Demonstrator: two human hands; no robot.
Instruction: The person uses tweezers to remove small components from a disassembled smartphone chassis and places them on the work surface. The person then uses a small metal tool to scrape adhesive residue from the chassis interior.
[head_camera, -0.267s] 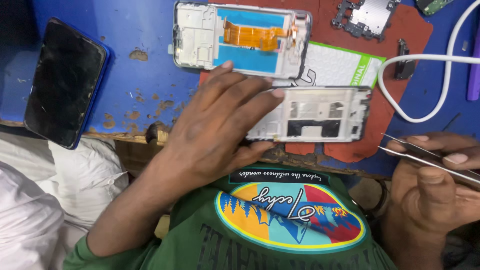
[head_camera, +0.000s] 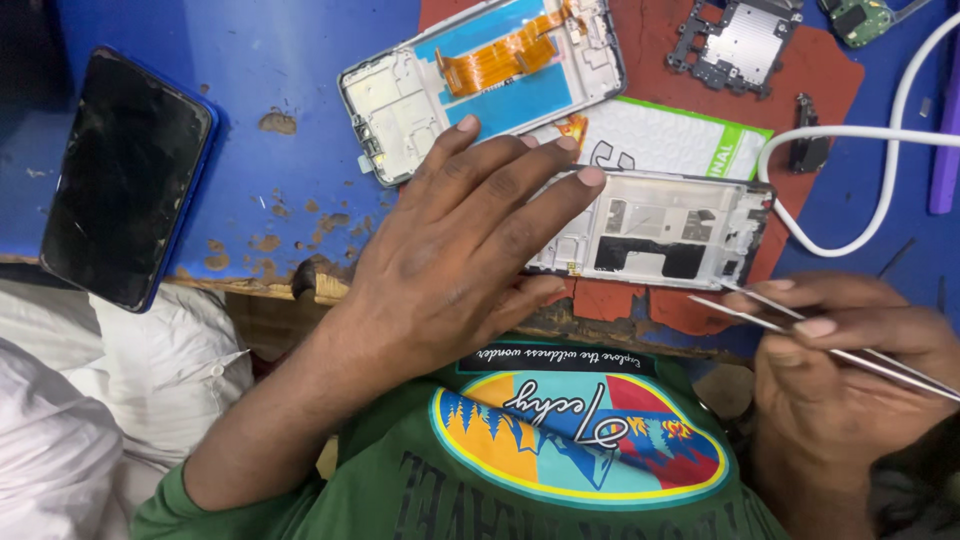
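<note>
My left hand (head_camera: 450, 255) lies flat with spread fingers on the left end of a white phone mid-frame (head_camera: 665, 232), pressing it against the red mat (head_camera: 830, 85) at the bench's near edge. My right hand (head_camera: 850, 370) grips metal tweezers (head_camera: 800, 328); their tips point left and sit just below the frame's lower right corner. Beyond my fingers lies a second phone frame (head_camera: 480, 80) with a blue panel and an orange flex cable.
A black phone in a blue case (head_camera: 125, 175) lies at the left on the worn blue bench (head_camera: 270, 100). A white and green packet (head_camera: 680, 135), a metal shield plate (head_camera: 740, 40), a small circuit board (head_camera: 860, 18) and a white cable (head_camera: 850, 135) lie behind. White cloth (head_camera: 120, 400) sits lower left.
The view has tilted slightly. My left hand stays on the frame. The tweezers have moved a little left, nearer the frame's lower right corner.
</note>
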